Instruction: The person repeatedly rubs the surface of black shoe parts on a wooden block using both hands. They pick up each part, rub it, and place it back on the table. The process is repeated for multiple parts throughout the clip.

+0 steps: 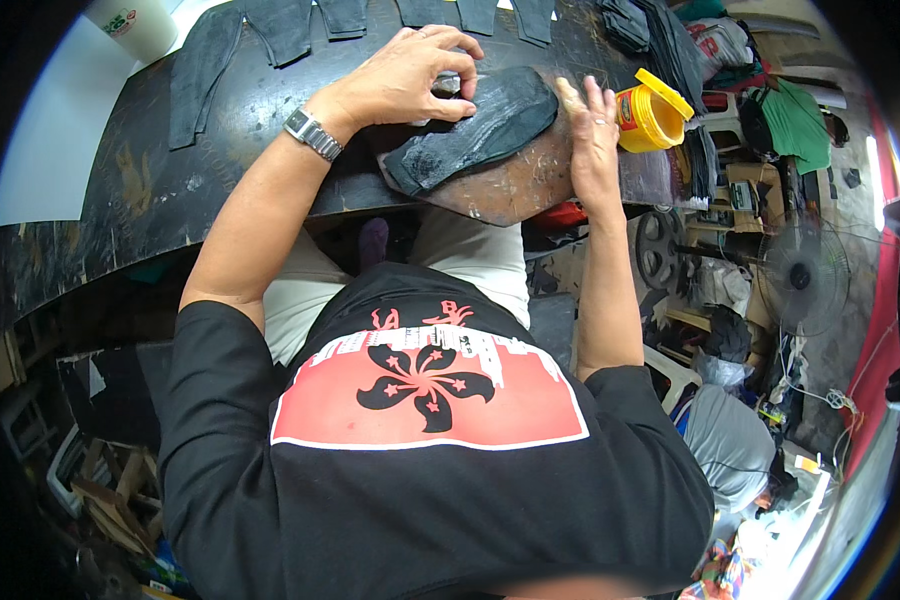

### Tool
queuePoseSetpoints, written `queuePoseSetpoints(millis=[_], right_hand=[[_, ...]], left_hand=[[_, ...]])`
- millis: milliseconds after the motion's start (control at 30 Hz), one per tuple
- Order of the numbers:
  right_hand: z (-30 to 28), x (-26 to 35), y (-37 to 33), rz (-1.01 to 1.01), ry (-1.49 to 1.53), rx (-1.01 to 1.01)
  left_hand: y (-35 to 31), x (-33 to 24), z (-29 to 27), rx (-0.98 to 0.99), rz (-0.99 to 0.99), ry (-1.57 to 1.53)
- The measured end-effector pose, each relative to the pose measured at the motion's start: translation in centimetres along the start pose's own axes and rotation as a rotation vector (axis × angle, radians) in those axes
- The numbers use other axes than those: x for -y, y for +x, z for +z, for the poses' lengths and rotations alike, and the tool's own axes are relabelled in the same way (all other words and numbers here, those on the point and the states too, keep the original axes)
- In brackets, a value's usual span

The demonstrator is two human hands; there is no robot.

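A dark, curved leather-like piece (480,130) with pale streaks lies across a worn brown board (500,203) at the table's near edge. My left hand (405,80), with a metal watch at its wrist, is over the far left side of the piece. Its thumb and fingers curl together in a pinch; what they hold, if anything, is too small to make out. A small greyish lump (448,85) shows beneath those fingers. My right hand (595,145) is open, fingers stretched, beside the piece's right end. Just right of it is an open yellow tub (652,118), its lid tipped back.
Several similar dark pieces (207,75) lie along the far side of the black table (120,205). A white bucket (135,28) and a white sheet (50,130) are at the left. Dark stacked pieces (670,50) lie far right; a fan (800,275) stands beyond the table.
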State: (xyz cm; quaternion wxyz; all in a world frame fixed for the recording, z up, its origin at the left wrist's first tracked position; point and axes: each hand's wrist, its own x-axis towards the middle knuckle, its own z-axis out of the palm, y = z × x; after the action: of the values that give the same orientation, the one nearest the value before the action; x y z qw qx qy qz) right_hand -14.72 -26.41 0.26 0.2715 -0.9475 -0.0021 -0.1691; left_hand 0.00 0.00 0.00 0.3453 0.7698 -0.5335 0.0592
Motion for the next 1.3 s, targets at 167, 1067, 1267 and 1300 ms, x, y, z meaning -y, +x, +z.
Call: queuePoseSetpoints(millis=[167,1067,1267,1300], right_hand=[[1.7,0.8,0.2,0.057,-0.229,0.103],[1.7,3.0,-2.1,0.086,-0.169,-0.066],[2.4,2.7,-1.0,0.194,-0.257,-0.004],[2.3,2.7,-0.9,0.197,-0.235,0.001]], left_hand=[[0.6,0.1,0.4,-0.025,-0.006,0.041],[1.3,-1.4,-0.2,0.085,-0.122,0.104],[1.2,-1.3,0.0,0.07,-0.113,0.119],[1.2,-1.3,0.0,0.069,-0.111,0.115]])
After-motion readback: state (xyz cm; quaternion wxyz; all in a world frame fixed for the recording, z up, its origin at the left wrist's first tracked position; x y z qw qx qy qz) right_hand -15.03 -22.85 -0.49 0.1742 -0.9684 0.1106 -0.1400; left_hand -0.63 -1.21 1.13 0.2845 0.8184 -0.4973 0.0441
